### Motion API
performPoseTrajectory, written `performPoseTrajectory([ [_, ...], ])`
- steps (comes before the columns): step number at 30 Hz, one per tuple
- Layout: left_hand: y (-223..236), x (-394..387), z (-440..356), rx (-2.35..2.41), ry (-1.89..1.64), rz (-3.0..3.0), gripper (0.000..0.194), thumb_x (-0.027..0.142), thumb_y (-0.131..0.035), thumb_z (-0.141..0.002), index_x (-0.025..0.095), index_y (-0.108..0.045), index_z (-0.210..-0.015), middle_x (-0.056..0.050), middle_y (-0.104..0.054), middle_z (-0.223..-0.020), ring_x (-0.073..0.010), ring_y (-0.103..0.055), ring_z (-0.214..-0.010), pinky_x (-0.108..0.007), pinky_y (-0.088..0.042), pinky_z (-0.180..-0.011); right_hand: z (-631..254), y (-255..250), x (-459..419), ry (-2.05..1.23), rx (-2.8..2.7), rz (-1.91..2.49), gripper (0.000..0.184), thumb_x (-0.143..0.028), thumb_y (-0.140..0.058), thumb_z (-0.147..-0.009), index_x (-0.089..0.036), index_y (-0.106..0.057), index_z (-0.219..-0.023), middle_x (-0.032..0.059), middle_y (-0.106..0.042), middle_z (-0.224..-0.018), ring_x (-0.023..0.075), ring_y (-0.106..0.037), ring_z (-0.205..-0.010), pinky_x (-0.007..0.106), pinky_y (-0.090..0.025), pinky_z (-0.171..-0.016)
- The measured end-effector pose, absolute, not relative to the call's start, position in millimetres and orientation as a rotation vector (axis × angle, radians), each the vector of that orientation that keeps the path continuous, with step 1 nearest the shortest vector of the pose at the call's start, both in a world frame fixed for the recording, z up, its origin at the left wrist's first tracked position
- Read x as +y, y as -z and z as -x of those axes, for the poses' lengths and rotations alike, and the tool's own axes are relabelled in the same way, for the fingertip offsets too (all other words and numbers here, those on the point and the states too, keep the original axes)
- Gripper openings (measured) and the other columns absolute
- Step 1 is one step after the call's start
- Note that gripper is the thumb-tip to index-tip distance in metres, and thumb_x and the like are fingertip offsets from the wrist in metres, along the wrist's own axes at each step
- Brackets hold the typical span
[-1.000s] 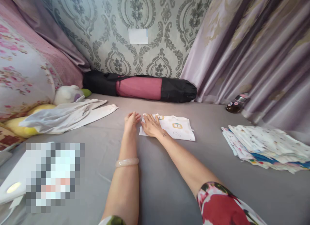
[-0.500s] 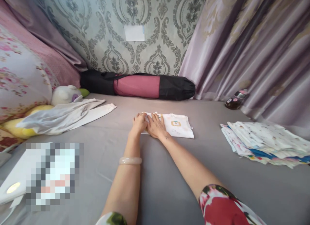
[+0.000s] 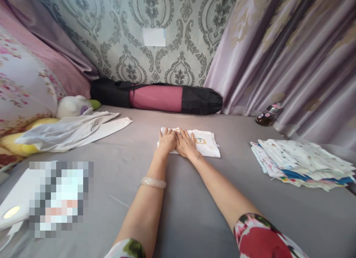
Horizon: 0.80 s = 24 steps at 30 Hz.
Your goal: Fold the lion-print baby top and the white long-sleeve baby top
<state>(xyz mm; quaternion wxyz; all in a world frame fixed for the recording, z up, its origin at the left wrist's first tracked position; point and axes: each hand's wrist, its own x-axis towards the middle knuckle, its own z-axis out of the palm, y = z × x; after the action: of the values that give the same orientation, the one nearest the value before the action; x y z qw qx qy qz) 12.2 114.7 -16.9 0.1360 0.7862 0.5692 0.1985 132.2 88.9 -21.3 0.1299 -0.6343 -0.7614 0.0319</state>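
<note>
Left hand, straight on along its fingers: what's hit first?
Beyond the cloth, the left hand would likely meet the roll first, around its pink middle, if kept low; depth is hard to judge.

Passage runs over the grey sheet [image 3: 236, 139] between the patterned white cloth [image 3: 210, 147] and the folded stack [image 3: 303, 158]; behind the cloth, the black-and-pink roll [image 3: 155, 98] blocks the way.
</note>
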Motion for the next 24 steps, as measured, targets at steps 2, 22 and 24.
performPoseTrajectory([
  [2,18.2,115.2,-13.3,1.634,-0.577,-2.268,0.032,0.020,-0.036,-0.095,0.025,-0.058,-0.117,-0.013,-0.055,-0.134,-0.0292,-0.035,-0.138,-0.059,-0.012,-0.116,-131.2,23.0,89.2,-0.083,-2.210,1.839,0.052,-0.031,-0.023,-0.101,-0.018,-0.038,-0.149,0.0070,-0.030,-0.159,0.0242,-0.024,-0.145,0.052,-0.010,-0.118],
  [22,20.2,114.0,-17.4,1.674,-0.465,-2.226,0.047,0.045,-0.042,-0.095,0.025,-0.045,-0.137,-0.015,-0.040,-0.151,-0.0332,-0.026,-0.144,-0.063,-0.004,-0.115,-158.0,23.6,84.7,-0.016,-2.108,1.960,0.051,-0.033,-0.027,-0.100,-0.019,-0.039,-0.147,0.0113,-0.036,-0.155,0.0267,-0.025,-0.145,0.055,-0.013,-0.116],
  [24,21.0,114.6,-17.2,1.676,-0.457,-2.226,0.049,0.047,-0.043,-0.094,0.026,-0.045,-0.138,-0.016,-0.040,-0.151,-0.0332,-0.025,-0.144,-0.063,-0.004,-0.115,-157.4,24.5,85.1,-0.016,-2.109,1.960,0.051,-0.033,-0.027,-0.100,-0.019,-0.039,-0.148,0.0111,-0.036,-0.155,0.0265,-0.025,-0.145,0.055,-0.013,-0.116],
])
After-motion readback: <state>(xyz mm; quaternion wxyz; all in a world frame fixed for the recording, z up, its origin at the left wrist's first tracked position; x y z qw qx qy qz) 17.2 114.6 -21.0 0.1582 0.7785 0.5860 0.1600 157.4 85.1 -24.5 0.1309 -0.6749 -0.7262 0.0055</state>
